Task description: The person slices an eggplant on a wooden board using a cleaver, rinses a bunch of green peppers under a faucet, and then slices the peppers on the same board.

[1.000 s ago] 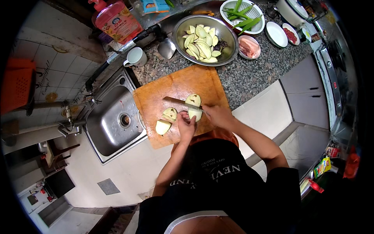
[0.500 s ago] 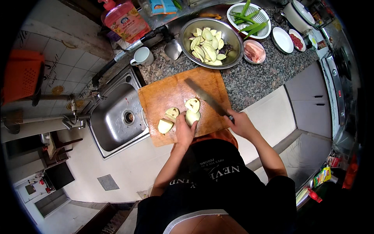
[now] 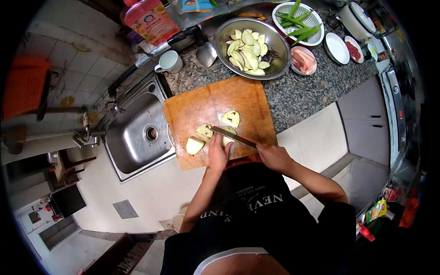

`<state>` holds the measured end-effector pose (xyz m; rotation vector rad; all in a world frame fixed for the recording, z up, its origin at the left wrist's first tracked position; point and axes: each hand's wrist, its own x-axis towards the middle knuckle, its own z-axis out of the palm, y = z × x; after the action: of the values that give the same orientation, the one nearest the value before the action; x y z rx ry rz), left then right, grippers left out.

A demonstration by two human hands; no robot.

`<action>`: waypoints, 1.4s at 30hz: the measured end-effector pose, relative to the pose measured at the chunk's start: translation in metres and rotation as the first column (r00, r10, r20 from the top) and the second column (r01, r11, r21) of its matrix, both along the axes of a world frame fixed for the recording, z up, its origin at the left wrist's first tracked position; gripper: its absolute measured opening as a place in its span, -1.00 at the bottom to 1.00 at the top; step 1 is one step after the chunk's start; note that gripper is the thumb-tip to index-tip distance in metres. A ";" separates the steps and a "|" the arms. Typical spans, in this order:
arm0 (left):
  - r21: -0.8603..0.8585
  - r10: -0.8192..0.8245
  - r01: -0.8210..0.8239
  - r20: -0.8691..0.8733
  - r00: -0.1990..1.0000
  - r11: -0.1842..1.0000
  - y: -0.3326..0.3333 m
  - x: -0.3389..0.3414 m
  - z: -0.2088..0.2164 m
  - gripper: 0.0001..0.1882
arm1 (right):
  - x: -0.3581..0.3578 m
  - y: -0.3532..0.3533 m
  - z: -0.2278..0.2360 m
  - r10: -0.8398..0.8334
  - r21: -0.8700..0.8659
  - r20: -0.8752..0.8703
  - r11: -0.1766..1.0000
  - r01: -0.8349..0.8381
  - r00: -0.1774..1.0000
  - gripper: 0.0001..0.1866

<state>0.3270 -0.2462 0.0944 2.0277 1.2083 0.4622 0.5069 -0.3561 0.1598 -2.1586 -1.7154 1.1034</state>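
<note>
Pale creamy-green eggplant chunk lies just toward five o'clock from the middle of the orange-brown, rectangular, wooden-looking cutting board, and from my end of the feed I take the step in hand to be slicing it. I see the right hand at its four o'clock, fingers closed round the handle of a long, dark-grey metal knife whose blade crosses over the chunk with its tip toward ten o'clock. The left hand sits at seven o'clock, thumb and fingers narrowed about the chunk to steady it. A half-round, cream eggplant slice with brown seed marks lies apart at twelve o'clock; two more pale eggplant pieces lie near, between eight and ten o'clock. At one o'clock beyond the board, a round, wide stainless-steel bowl holds pale cut wedges.

As I judge it, the next move calls for a level, firm press through the chunk, with the left fingertips tucked well back, since the blade's tip end lies so near them.

I can't tell whether the cutting edge has bitten in or only rests on top, nor whether the blade touches a finger. The right hand's grip hides the handle, the darker bits in the bowl are hard to make out, and the upper edge cuts off the pink, clear plastic bottle at eleven o'clock
</note>
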 end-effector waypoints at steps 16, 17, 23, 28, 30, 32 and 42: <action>0.028 0.005 -0.007 0.075 0.997 1.000 -0.007 -0.018 -0.008 -0.43 | 0.028 0.013 0.022 -0.264 0.068 -0.322 0.951 0.300 0.909 -0.74; 0.053 -0.020 0.018 0.033 0.999 0.998 -0.006 -0.019 -0.006 -0.41 | 0.032 0.010 0.021 -0.289 0.049 -0.338 0.945 0.324 0.896 -0.73; 0.193 0.323 -0.312 -0.025 0.946 0.930 -0.010 -0.048 0.006 -0.30 | 0.043 -0.007 -0.019 -0.528 -0.229 -0.679 0.813 0.536 0.510 -0.87; 0.300 0.387 -0.327 -0.167 0.907 0.896 0.009 -0.067 0.006 -0.28 | 0.050 -0.015 -0.050 -0.553 -0.266 -0.673 0.801 0.537 0.491 -0.87; 0.255 0.238 -0.178 -0.229 0.944 0.951 0.025 -0.054 0.017 -0.26 | 0.053 -0.013 -0.056 -0.529 -0.262 -0.665 0.826 0.499 0.527 -0.87; 0.261 0.117 -0.043 -0.274 0.955 0.964 0.042 -0.040 0.017 -0.32 | 0.055 -0.012 -0.060 -0.502 -0.254 -0.673 0.847 0.468 0.544 -0.85; -0.170 -0.026 -0.014 -0.228 0.973 0.985 0.100 0.013 -0.013 -0.31 | 0.055 -0.011 -0.082 -0.439 -0.273 -0.776 0.881 0.387 0.452 -0.82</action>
<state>0.3403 -0.1458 0.0810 1.9748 1.3303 0.1163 0.5618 -0.3671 0.0776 -1.4789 -0.6659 1.6279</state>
